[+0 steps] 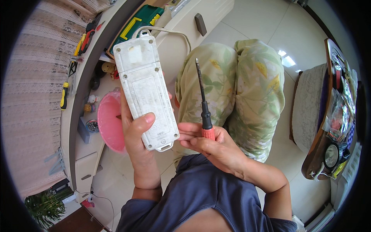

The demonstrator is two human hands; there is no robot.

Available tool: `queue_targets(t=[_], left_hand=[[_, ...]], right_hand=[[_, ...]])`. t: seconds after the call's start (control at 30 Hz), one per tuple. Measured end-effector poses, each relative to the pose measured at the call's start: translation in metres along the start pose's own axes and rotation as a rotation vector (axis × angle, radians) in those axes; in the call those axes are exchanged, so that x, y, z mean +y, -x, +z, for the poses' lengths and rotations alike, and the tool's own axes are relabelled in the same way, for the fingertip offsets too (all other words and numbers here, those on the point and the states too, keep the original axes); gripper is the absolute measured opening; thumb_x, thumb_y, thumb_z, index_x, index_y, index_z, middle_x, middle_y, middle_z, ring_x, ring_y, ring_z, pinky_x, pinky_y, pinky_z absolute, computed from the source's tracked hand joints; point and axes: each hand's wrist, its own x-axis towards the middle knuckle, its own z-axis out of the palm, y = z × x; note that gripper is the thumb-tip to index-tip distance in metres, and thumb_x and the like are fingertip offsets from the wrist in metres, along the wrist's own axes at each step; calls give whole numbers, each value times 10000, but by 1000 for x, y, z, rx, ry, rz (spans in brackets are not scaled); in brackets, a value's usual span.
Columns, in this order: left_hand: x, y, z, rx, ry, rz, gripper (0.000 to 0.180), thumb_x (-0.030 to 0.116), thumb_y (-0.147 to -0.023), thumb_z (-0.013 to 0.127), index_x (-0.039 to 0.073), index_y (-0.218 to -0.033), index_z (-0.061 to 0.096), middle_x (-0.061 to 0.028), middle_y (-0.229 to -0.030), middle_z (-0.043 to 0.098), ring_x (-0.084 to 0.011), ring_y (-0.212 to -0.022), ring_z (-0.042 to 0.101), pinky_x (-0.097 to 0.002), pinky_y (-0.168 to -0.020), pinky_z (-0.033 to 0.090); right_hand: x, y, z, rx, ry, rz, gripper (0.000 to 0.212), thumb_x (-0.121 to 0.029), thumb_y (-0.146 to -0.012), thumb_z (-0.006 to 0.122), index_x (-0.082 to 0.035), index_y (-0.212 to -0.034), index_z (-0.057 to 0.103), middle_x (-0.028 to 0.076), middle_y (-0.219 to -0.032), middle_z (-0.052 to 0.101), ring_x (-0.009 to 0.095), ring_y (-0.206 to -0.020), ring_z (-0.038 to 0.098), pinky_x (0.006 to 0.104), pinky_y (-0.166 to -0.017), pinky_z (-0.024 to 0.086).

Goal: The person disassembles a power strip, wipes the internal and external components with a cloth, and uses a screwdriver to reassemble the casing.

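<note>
A worn white power strip (148, 96) lies underside up in my left hand (135, 133), whose thumb presses on its lower left part. Screw holes run along its edges, and a pale cord (170, 31) leaves its far end. My right hand (222, 149) is closed round the red grip of a screwdriver (203, 100) with a black collar and a dark shaft. Its tip points up and away from me, apart from the power strip. Some fingers of my right hand reach toward the strip's lower right corner; whether they touch it I cannot tell.
A pink basin (110, 121) stands left of the strip. Beyond are a green and yellow toolbox (141, 21) and a drawer front (181, 42). Pliers (87, 40) and a yellow-black screwdriver (64, 96) lie on the left ledge. A cluttered wooden board (313, 160) with a lamp is at right.
</note>
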Motion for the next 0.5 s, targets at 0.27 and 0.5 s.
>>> queue_targets(t=[0.27, 0.5], left_hand=[[-3, -1, -6, -33, 39, -11, 876, 220, -628, 615, -94, -1381, 297, -325, -1293, 445, -272, -924, 593, -331, -696, 561], [-5, -1, -6, -32, 44, -41, 885, 229, -632, 604, -76, -1398, 284, -310, -1309, 439, -272, -947, 583, -341, -712, 554]], right_hand=[[-1, 1, 1, -3, 19, -2, 381, -19, -929, 511, 69, -1297, 472, 144, -1222, 587, 160, -1160, 539, 279, -1023, 395], [-2, 0, 0, -1, 28, 8, 377, -26, -929, 519, 73, -1290, 477, 147, -1226, 585, 160, -1157, 543, 278, -1020, 400]])
